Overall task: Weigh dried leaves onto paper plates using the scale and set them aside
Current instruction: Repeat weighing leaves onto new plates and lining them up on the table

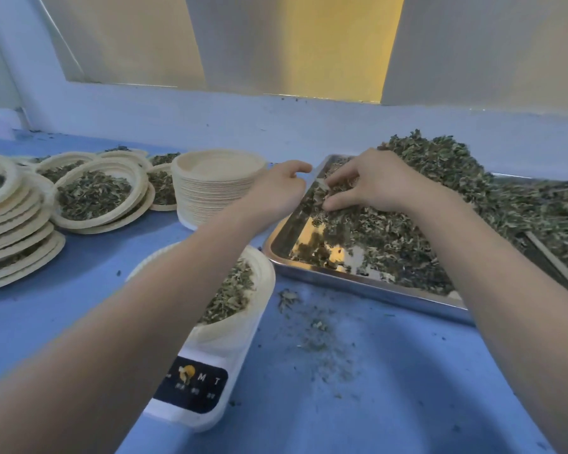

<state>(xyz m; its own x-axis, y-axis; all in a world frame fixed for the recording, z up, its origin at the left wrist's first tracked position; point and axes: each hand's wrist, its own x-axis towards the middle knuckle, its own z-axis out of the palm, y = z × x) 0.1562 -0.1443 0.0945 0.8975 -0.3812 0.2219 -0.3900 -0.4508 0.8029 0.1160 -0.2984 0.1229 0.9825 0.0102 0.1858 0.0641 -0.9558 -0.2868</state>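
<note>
A steel tray (309,267) on the blue table holds a big heap of dried leaves (440,178). My right hand (371,183) is down in the heap near the tray's far left corner, fingers and thumb curled round a pinch of leaves. My left hand (274,191) hovers just left of the tray's rim, fingers loosely curled with nothing visible in them. A white scale (194,388) stands at front centre with a paper plate (266,276) of leaves on it. My left forearm hides much of that plate.
A tall stack of empty paper plates (217,191) stands left of the tray. Filled plates (92,194) lie and overlap at the far left, several stacked (14,231). Leaf crumbs (318,335) litter the table before the tray. A wall ledge runs behind.
</note>
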